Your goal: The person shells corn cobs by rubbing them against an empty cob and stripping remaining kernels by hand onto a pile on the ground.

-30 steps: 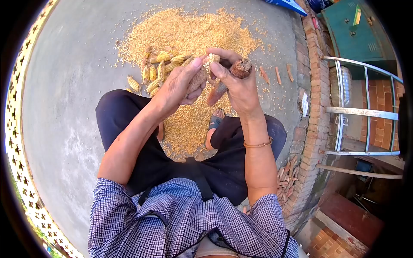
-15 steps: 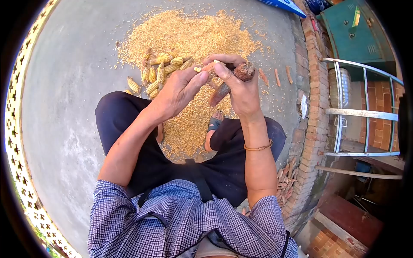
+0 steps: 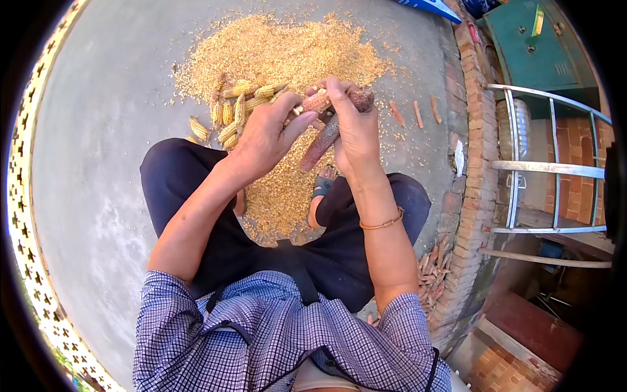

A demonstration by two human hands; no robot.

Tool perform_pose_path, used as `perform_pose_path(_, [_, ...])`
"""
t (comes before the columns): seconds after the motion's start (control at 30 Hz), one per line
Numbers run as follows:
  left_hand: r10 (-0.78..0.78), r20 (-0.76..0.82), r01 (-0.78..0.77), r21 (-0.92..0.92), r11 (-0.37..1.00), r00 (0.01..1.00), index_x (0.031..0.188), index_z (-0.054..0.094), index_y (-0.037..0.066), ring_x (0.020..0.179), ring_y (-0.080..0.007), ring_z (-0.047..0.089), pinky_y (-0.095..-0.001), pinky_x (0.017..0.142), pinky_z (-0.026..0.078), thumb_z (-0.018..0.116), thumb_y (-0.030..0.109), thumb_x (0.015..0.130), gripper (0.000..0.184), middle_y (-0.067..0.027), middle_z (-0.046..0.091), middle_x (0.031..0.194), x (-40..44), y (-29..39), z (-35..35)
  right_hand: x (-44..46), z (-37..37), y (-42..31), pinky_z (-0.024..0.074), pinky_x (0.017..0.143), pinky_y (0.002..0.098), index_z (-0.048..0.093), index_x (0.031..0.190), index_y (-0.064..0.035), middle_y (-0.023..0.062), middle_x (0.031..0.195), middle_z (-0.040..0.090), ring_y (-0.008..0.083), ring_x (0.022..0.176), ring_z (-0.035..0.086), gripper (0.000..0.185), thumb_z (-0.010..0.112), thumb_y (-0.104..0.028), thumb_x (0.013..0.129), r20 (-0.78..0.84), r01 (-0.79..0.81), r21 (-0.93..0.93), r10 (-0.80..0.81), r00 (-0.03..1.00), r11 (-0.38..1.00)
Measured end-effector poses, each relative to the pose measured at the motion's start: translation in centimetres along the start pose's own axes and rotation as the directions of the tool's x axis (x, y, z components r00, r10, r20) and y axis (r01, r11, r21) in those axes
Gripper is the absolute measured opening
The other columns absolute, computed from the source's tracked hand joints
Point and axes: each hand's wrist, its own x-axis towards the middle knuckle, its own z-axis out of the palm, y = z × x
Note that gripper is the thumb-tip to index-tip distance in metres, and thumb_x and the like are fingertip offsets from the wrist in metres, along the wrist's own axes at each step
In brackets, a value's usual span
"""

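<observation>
My left hand (image 3: 266, 134) is closed around one end of a mostly stripped corn cob (image 3: 317, 100), pinkish with a few pale kernels left on it. The fingers of my right hand (image 3: 356, 127) grip the other end of this cob. In my right palm sits a dark, bare corncob (image 3: 320, 145), slanting down to the left. Beyond my left hand lies a small heap of yellow ears of corn (image 3: 240, 104). Loose kernels (image 3: 277, 202) cover the ground below my hands, between my feet.
A wide pile of kernels (image 3: 281, 49) spreads over the concrete ahead. Several bare cobs (image 3: 418, 114) lie to the right, more (image 3: 434, 271) beside my right knee. A low brick edging (image 3: 480, 144), a metal railing (image 3: 548, 168) and a green cabinet (image 3: 539, 55) stand right.
My right hand has shifted left and turned, its thumb now pointing up along the cob. The dark cob has swung left with it. More of the pinkish cob shows between my hands.
</observation>
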Motion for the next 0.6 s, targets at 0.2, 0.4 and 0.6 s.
perform_pose_path(0.2, [-0.244, 0.067, 0.249, -0.422, 0.872, 0.968, 0.102, 0.055, -0.005, 0.064, -0.0104, 0.053, -0.0281, 0.056, 0.043, 0.063, 0.023, 0.096, 0.03, -0.0071, 0.056, 0.074, -0.1, 1.5, -0.7, 0.3, -0.7, -0.3, 0.0519, 0.068, 0.0298, 0.065, 0.105, -0.0059, 0.0053, 0.101, 0.066, 0.0137, 0.087, 0.062, 0.029, 0.064, -0.033, 0.095, 0.008, -0.004, 0.038, 0.004, 1.0, 0.999])
perform_pose_path(0.4, [-0.141, 0.043, 0.147, -0.273, 0.951, 0.989, 0.111, 0.056, -0.004, 0.072, -0.0155, 0.054, -0.0305, 0.065, 0.044, 0.06, 0.022, 0.097, 0.03, -0.0109, 0.057, 0.079, 0.3, 1.2, -1.0, -0.1, -0.5, -0.3, 0.0505, 0.068, 0.027, 0.067, 0.098, -0.003, 0.0053, 0.092, 0.068, 0.0123, 0.081, 0.062, 0.027, 0.073, -0.028, 0.089, 0.044, 0.028, 0.025, -0.029, 0.999, 0.999])
perform_pose_path(0.6, [-0.096, 0.029, 0.101, -0.286, 0.953, 0.995, 0.112, 0.056, -0.002, 0.064, -0.0069, 0.05, -0.0234, 0.057, 0.042, 0.056, 0.019, 0.1, 0.024, -0.0005, 0.053, 0.073, -0.1, 1.2, -0.7, -0.5, -0.2, 0.1, 0.0531, 0.064, 0.0254, 0.067, 0.096, -0.0003, 0.0075, 0.089, 0.068, 0.014, 0.083, 0.065, 0.022, 0.074, -0.019, 0.087, 0.06, 0.063, 0.029, -0.065, 0.996, 0.998])
